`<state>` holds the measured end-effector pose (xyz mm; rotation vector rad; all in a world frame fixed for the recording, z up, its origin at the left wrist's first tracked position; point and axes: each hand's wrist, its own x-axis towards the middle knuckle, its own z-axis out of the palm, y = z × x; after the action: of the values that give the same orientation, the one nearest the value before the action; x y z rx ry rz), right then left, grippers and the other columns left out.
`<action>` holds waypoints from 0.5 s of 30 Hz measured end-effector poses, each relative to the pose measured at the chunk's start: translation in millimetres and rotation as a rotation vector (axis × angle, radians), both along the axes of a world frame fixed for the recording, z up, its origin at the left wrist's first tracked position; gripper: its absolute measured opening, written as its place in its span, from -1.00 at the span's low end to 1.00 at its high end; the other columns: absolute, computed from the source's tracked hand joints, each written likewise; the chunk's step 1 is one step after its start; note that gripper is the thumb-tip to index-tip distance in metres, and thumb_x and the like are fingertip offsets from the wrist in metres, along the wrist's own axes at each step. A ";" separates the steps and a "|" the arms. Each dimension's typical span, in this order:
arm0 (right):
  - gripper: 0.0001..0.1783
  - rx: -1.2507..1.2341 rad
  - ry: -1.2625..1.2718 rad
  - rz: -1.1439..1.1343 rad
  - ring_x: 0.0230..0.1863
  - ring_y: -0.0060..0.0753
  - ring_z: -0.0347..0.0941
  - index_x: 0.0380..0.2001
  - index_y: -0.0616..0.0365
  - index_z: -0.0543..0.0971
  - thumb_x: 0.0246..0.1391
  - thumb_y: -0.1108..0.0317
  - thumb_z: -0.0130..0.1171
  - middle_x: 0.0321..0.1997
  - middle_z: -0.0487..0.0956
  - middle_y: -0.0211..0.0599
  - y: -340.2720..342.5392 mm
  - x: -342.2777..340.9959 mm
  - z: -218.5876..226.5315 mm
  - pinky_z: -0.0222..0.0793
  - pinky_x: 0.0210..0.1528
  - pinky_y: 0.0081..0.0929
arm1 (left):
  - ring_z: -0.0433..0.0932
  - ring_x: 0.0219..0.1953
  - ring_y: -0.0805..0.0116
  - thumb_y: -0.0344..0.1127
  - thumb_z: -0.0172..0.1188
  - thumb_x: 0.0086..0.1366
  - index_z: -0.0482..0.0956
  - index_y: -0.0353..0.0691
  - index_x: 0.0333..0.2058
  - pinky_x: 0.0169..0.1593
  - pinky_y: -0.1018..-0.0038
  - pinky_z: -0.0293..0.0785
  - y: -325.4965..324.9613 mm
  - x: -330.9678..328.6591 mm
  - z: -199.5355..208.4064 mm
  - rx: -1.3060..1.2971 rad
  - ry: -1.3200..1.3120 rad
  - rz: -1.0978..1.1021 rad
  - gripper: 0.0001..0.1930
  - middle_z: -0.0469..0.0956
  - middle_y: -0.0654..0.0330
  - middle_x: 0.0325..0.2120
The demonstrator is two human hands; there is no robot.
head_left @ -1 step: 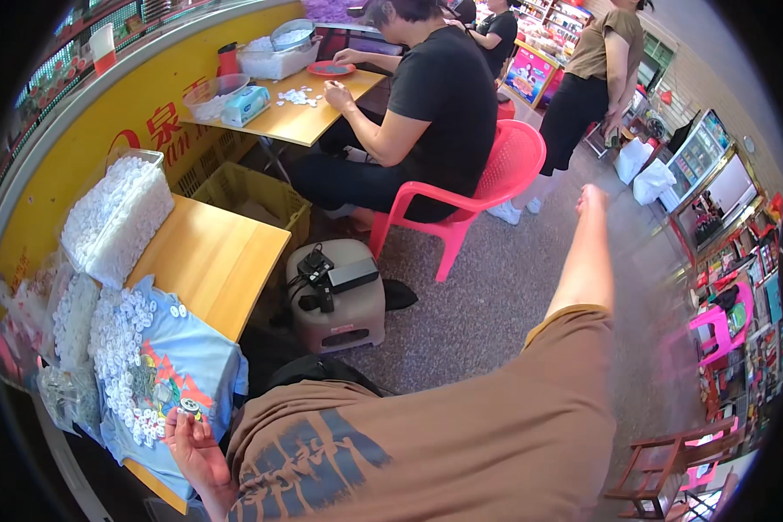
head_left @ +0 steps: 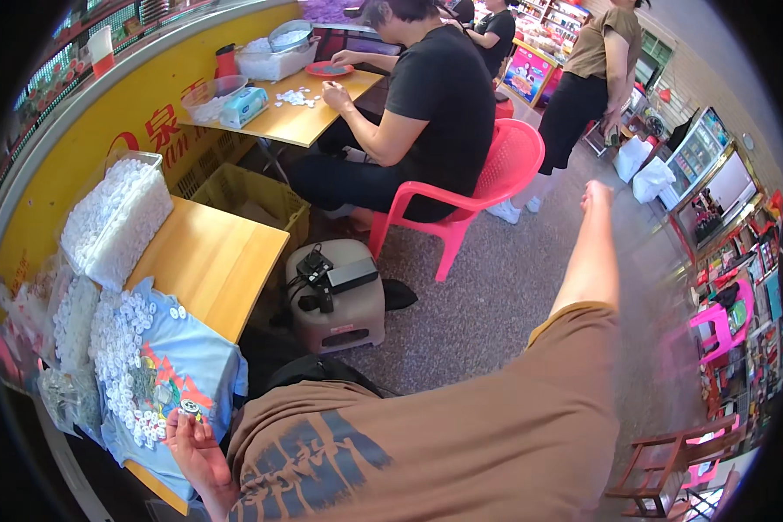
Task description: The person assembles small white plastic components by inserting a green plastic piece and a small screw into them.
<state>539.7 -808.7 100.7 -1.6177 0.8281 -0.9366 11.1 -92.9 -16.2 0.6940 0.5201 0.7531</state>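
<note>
My left hand (head_left: 197, 452) is raised at the lower left, thumb and fingertips pinched on a small round wheel-like disc (head_left: 190, 406) with a dark and white face. Just beyond it, many small white round pieces (head_left: 122, 348) lie heaped on a light blue printed cloth (head_left: 213, 355). My right arm stretches far out to the right over the floor. At its end, my right hand (head_left: 597, 197) is closed in a fist; whatever it may hold is hidden.
A clear tub (head_left: 117, 222) piled with white pieces stands on the wooden table (head_left: 204, 252). A grey stool-like box (head_left: 344, 296) carries black devices. Ahead, a seated person (head_left: 439, 104) on a pink chair (head_left: 518, 157) works at another table. Another person (head_left: 596, 78) stands beyond my right hand.
My right arm and fist have shifted slightly to the right. The left hand keeps its pinch on the disc in nearly the same place.
</note>
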 end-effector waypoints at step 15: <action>-0.69 -0.282 0.379 -0.014 -0.61 -0.39 0.41 -0.45 0.43 0.43 -0.42 0.50 -0.03 -0.62 0.42 -0.14 23.4 -21.4 42.3 0.29 -0.65 -0.39 | 0.21 -0.62 0.63 -0.45 0.01 0.20 0.33 -0.25 -0.18 -0.49 0.65 0.22 -11.5 -9.8 8.0 0.023 0.056 -0.008 -0.80 0.36 0.32 -0.51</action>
<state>518.4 -785.3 143.0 -2.0781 0.9973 -0.7928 1.3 -104.4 -8.2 0.7396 0.5602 0.7347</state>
